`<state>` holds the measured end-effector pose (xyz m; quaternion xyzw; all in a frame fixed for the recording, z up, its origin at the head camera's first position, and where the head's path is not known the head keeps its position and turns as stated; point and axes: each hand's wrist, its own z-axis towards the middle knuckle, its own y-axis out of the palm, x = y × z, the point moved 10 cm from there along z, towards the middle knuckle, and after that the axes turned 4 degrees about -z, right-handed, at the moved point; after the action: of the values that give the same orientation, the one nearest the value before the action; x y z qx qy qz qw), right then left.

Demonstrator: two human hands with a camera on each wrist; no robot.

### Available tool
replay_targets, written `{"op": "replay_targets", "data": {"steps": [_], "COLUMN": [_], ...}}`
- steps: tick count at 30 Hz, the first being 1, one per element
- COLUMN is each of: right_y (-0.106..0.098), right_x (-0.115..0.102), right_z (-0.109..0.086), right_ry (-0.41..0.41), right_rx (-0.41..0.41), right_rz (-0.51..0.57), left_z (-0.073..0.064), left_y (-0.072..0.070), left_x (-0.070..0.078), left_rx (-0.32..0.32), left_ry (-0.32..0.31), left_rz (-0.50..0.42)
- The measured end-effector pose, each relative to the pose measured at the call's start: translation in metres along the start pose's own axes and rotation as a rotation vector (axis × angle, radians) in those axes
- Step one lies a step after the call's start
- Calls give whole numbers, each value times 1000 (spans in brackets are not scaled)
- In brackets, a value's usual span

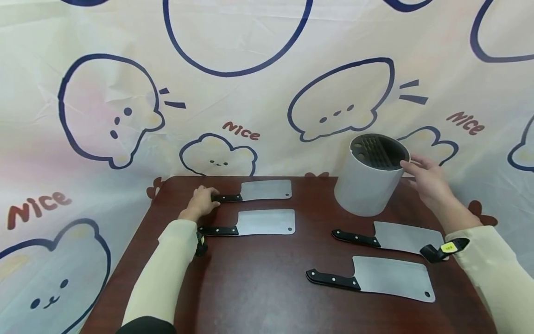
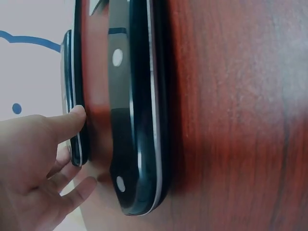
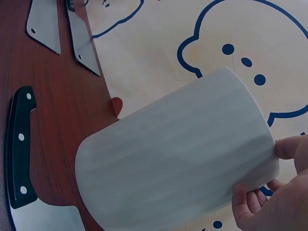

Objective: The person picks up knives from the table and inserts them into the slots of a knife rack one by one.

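At the table's far left, my left hand [image 1: 201,202] grips the handle end of a cleaver [image 1: 267,189] with a black riveted handle. In the left wrist view the thumb presses one side of that handle [image 2: 70,86], the fingers partly hidden beyond it. A second cleaver [image 1: 267,221] lies just nearer, its handle end by my left wrist. My right hand [image 1: 429,183] holds the upper rim of a white round knife block [image 1: 365,190], thumb at the rim and fingers along its side. Dark slots and round holes show in its top.
Two more cleavers lie at the right, one [image 1: 406,236] partly under my right wrist in the head view, the other [image 1: 392,278] nearer me. All sit on a brown wooden table [image 1: 250,287]. A cartoon-printed cloth [image 1: 258,102] hangs behind the table.
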<state>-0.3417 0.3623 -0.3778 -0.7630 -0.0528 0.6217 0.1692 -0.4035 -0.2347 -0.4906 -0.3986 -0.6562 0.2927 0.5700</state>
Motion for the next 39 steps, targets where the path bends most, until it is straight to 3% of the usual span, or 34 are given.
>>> {"op": "replay_targets", "data": {"steps": [9,16,23,28,32,39], "right_y": [0,0,-1,-3,-4,-4], "right_x": [0,1,2,2,2,1], "right_z": [0,0,1,1,1,1], "right_ry": [1,-12,-15,-13,-17,-30], "right_rx": [24,36,40,53,57,52], "right_rz": [-7,-34,-45,-52,-59,-66], "left_z": [-2,-5,-12,-20,-26,-34], "left_y": [-2,-6,-21,-35,-47,-67], "left_x": [1,3,15,28,38,58], "left_rx": [15,-18,-50,-67,-41,47], "left_ry": [21,71,163,196,219,304], "left_rz": [-6,-45,-80,-92,-123,-263]}}
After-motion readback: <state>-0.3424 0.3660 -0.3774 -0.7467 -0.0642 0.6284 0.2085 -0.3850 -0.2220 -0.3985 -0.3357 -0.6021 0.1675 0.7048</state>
